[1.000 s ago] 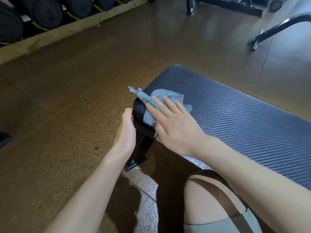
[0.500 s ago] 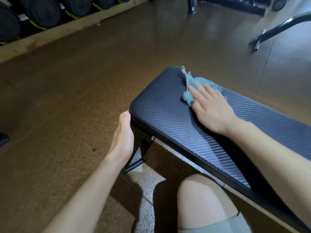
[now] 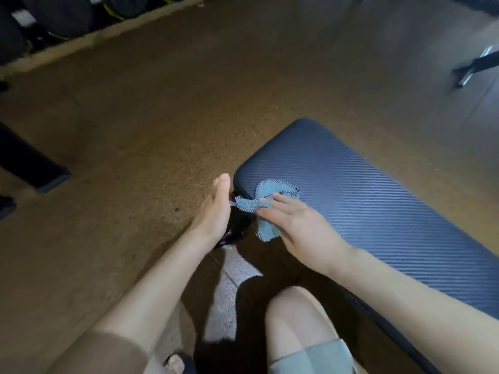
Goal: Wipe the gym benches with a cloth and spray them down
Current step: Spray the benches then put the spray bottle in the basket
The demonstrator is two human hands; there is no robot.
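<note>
The crumpled blue-grey woven cloth (image 3: 266, 209) lies over the near corner of the dark blue ribbed padded table (image 3: 378, 201). The right hand (image 3: 305, 230) presses it with straight fingers, an open grip. At that corner, the left hand (image 3: 213, 214) rests flat, grip open, holding nothing.

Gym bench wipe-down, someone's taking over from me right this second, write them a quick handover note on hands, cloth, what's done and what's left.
Right hand: flat, fingers straight, pressing the blue cloth onto the near corner of the bench pad.
Left hand: open, held edge-on against the end of the pad beside the cloth; it holds nothing.
Cloth: bunched, half on the pad, half hanging over its near edge.
Done: wiping is under way at this end; how much of the pad is already clean cannot be told.
Left: wipe the rest of the pad, then spray. No spray bottle is in view, so find it first.
</note>
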